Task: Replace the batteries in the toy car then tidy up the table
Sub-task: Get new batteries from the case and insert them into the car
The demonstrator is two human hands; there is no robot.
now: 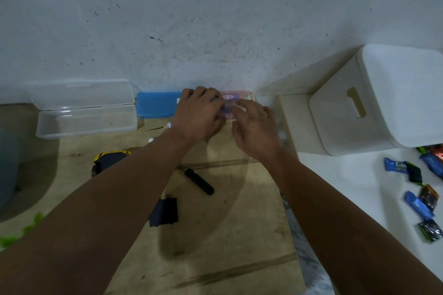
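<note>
**A:** Where are the hands?

**B:** Both reach forward to the far edge of a wooden table (227,235), against a pale wall (191,19). The left hand (199,115) has its fingers curled over a pinkish translucent box (236,98) that holds small purple-labelled items, probably batteries, though they are too blurred to be sure. The right hand (256,132) sits just beside it, fingers loosely spread and reaching toward the same box; whether its fingertips are touching it, I cannot tell.

**A:** And the toy car?

**B:** A black and yellow toy car (109,161) lies on the table to the left, mostly hidden by the left forearm. Near it lie a black-handled screwdriver (199,182) and, closer to the viewer, a flat black battery cover (165,211).

**A:** What else is around?

**B:** A blue plastic case (157,105) is just left of the pink box. Further left, a clear container (86,122) stands open (its lid tipped back against the wall). On the right stands a white bin (374,98) with a handle slot, and wrapped snacks (419,194) are scattered on a white surface (347,187).
</note>
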